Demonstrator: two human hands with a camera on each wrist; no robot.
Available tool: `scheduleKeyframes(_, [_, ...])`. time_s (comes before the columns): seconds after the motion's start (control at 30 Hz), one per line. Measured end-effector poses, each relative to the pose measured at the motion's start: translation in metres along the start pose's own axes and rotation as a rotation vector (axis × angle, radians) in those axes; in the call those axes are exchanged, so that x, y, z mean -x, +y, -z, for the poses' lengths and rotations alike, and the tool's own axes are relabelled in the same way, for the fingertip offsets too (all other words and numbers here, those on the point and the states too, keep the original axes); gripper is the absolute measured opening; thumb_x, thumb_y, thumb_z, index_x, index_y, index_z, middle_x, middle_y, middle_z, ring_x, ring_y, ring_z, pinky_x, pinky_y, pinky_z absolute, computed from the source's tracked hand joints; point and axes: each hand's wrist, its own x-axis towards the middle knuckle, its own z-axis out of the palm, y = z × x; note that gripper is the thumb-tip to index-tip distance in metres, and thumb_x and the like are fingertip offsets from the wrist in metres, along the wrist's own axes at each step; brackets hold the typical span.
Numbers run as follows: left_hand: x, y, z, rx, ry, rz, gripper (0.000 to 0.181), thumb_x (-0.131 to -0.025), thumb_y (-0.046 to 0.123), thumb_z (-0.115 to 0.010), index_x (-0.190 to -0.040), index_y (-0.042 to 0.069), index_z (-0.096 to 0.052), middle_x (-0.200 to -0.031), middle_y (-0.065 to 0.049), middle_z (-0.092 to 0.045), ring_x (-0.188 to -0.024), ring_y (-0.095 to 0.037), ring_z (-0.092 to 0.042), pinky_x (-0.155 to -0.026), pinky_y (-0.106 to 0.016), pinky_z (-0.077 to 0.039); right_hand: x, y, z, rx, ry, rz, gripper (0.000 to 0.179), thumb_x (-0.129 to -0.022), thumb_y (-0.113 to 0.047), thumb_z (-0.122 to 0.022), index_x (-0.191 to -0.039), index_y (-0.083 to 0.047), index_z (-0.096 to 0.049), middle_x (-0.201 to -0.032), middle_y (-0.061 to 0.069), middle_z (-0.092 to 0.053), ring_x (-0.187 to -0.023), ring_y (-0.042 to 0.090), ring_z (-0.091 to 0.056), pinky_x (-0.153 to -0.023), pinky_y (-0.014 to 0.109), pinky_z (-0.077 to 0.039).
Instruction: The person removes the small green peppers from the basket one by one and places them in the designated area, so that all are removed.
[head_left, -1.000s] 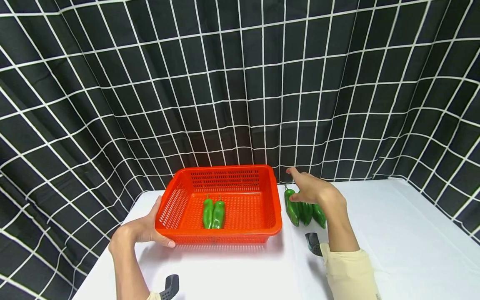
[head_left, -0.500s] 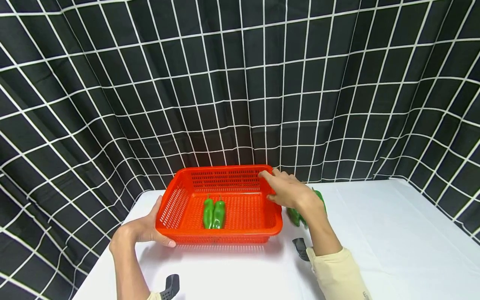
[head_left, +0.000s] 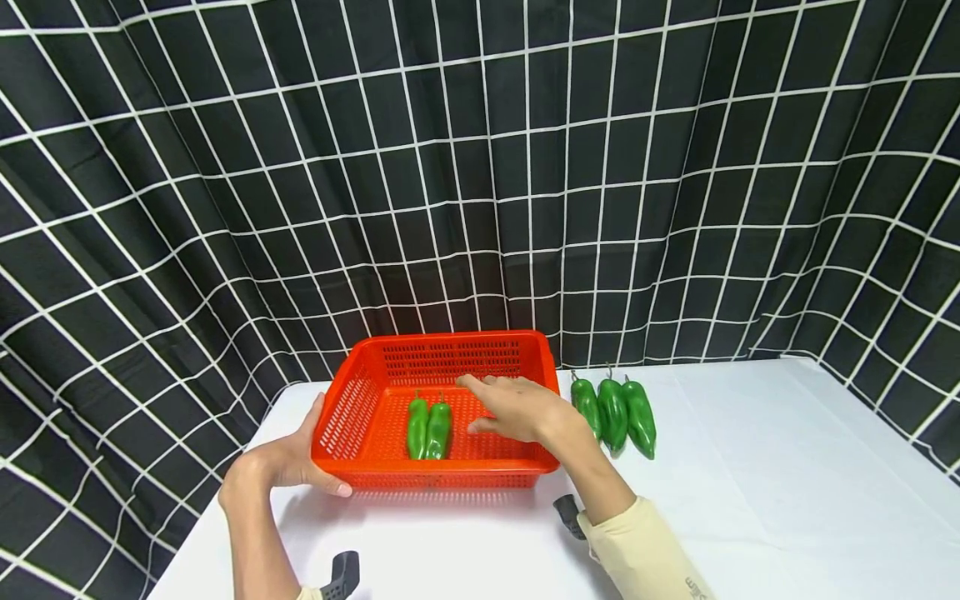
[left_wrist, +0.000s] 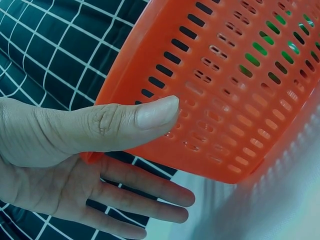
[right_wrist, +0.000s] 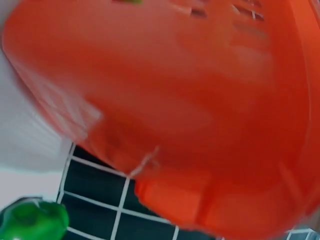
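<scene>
At the left front corner of a red plastic basket (head_left: 480, 464), my left hand (head_left: 288, 457) lays its thumb on the outside wall. In the left wrist view, that thumb (left_wrist: 155, 114) touches the slotted wall and several straight fingers (left_wrist: 150, 185) stretch out below. Inside the basket, two green peppers (head_left: 429, 427) lie side by side, stems away from me. My right hand (head_left: 513, 408) reaches over the right wall, fingers and thumb apart, nothing visible between them. It is right of those peppers, not touching them. The right wrist view shows only basket and background, no hand.
Three green peppers (head_left: 613, 414) lie in a row on the white tabletop (head_left: 750, 467), right of the basket. Behind the table hangs a black curtain (head_left: 480, 208) with a white grid. Each wrist carries a small dark device (head_left: 342, 573).
My right hand has swept left, from above the peppers on the tabletop to inside the basket's right half. Those three peppers are uncovered now. My left hand and the basket look the same.
</scene>
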Motion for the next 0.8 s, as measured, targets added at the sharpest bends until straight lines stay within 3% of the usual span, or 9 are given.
scheduleKeyframes(0.13, [0.000, 0.000, 0.000, -0.006, 0.002, 0.014, 0.157, -0.066, 0.049, -0.096, -0.164, 0.010, 0.020, -0.172, -0.030, -0.006, -0.147, -0.054, -0.033, -0.113, -0.075, -0.038, -0.007, -0.007, -0.010, 0.038, -0.030, 0.030, 0.067, -0.097, -0.037, -0.072, -0.156, -0.025, -0.041, -0.152, 0.009, -0.061, -0.145, 0.029, -0.055, -0.122, 0.051, -0.043])
scheduleKeyframes(0.23, [0.000, 0.000, -0.001, -0.014, 0.005, 0.014, 0.156, -0.067, 0.048, -0.096, -0.165, 0.010, 0.018, -0.172, -0.030, -0.010, -0.145, -0.053, -0.035, -0.112, -0.075, -0.040, -0.011, -0.011, -0.019, 0.081, -0.039, 0.068, 0.063, -0.098, -0.031, -0.073, -0.155, -0.030, -0.046, -0.137, 0.003, -0.070, -0.126, 0.021, -0.067, -0.112, 0.042, -0.053])
scheduleKeyframes(0.3, [0.000, 0.000, -0.001, -0.009, 0.006, 0.015, 0.155, -0.067, 0.048, -0.096, -0.165, 0.010, 0.018, -0.172, -0.029, -0.012, -0.145, -0.051, -0.036, -0.112, -0.074, -0.041, -0.014, -0.012, -0.025, 0.093, -0.053, 0.084, 0.059, -0.099, -0.022, -0.072, -0.153, -0.034, -0.049, -0.112, 0.001, -0.074, -0.094, 0.015, -0.069, -0.090, 0.031, -0.059])
scheduleKeyframes(0.37, [0.000, 0.000, -0.002, -0.007, 0.009, 0.009, 0.155, -0.067, 0.046, -0.097, -0.165, 0.010, 0.017, -0.172, -0.029, -0.012, -0.145, -0.051, -0.036, -0.112, -0.074, -0.041, -0.016, -0.013, -0.030, 0.091, -0.082, 0.082, 0.061, -0.100, -0.014, -0.069, -0.152, -0.041, -0.050, -0.089, -0.001, -0.069, -0.068, 0.012, -0.055, -0.068, 0.024, -0.052])
scheduleKeyframes(0.47, [-0.001, 0.000, -0.004, -0.001, 0.011, 0.017, 0.155, -0.066, 0.046, -0.097, -0.165, 0.011, 0.017, -0.172, -0.028, -0.013, -0.145, -0.051, -0.036, -0.111, -0.073, -0.043, -0.018, -0.013, -0.035, 0.062, -0.150, 0.045, 0.069, -0.101, -0.007, -0.066, -0.151, -0.051, -0.049, -0.073, -0.003, -0.057, -0.057, 0.011, -0.039, -0.054, 0.022, -0.035])
scheduleKeyframes(0.57, [-0.001, 0.000, -0.004, -0.004, 0.016, 0.021, 0.155, -0.066, 0.046, -0.097, -0.166, 0.012, 0.017, -0.171, -0.028, -0.015, -0.143, -0.050, -0.038, -0.109, -0.073, -0.045, -0.019, -0.012, -0.038, 0.027, -0.221, -0.002, 0.073, -0.101, -0.005, -0.063, -0.149, -0.058, -0.046, -0.080, -0.002, -0.064, -0.063, 0.011, -0.048, -0.054, 0.023, -0.035])
scheduleKeyframes(0.67, [-0.001, 0.001, -0.003, -0.002, 0.016, 0.010, 0.155, -0.066, 0.046, -0.097, -0.166, 0.012, 0.017, -0.171, -0.029, -0.014, -0.143, -0.050, -0.038, -0.110, -0.073, -0.045, -0.018, -0.010, -0.037, -0.019, -0.274, -0.038, 0.073, -0.101, -0.004, -0.062, -0.147, -0.059, -0.049, -0.103, -0.002, -0.075, -0.079, 0.010, -0.059, -0.060, 0.025, -0.041])
scheduleKeyframes(0.8, [-0.001, 0.000, -0.004, 0.007, 0.012, 0.011, 0.154, -0.067, 0.045, -0.097, -0.165, 0.011, 0.017, -0.171, -0.029, -0.013, -0.144, -0.051, -0.036, -0.110, -0.073, -0.044, -0.017, -0.008, -0.035, -0.027, -0.254, -0.023, 0.051, -0.098, -0.003, -0.064, -0.133, -0.040, -0.062, -0.107, -0.006, -0.072, -0.091, 0.010, -0.061, -0.070, 0.029, -0.048])
